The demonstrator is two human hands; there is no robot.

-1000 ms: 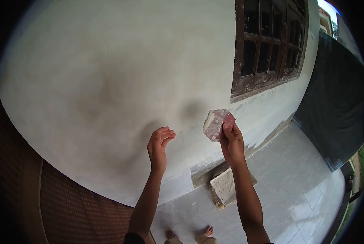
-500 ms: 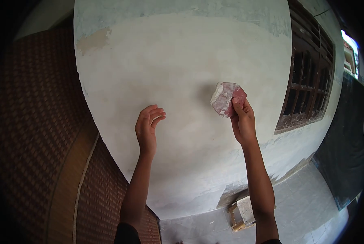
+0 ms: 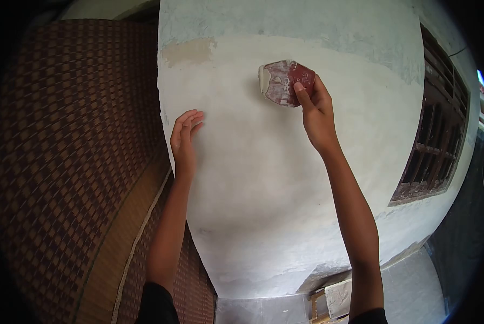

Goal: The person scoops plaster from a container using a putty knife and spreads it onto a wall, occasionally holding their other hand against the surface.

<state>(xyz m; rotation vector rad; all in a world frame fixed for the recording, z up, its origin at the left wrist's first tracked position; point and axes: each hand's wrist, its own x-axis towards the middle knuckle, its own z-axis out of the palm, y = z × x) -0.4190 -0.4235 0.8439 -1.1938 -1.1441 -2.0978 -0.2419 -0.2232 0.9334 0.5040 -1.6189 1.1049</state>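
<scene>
Scraper in front of the wall, contact unclear, pinched in the nearer right hand, up and left of its palm, long axis roughly sideways, putty along the left edge. Lower left: left hand, loosely curled, empty.

The scraper, its lettering too small to read, partly hides the right hand; the right forearm partly covers the board below the wall
</scene>
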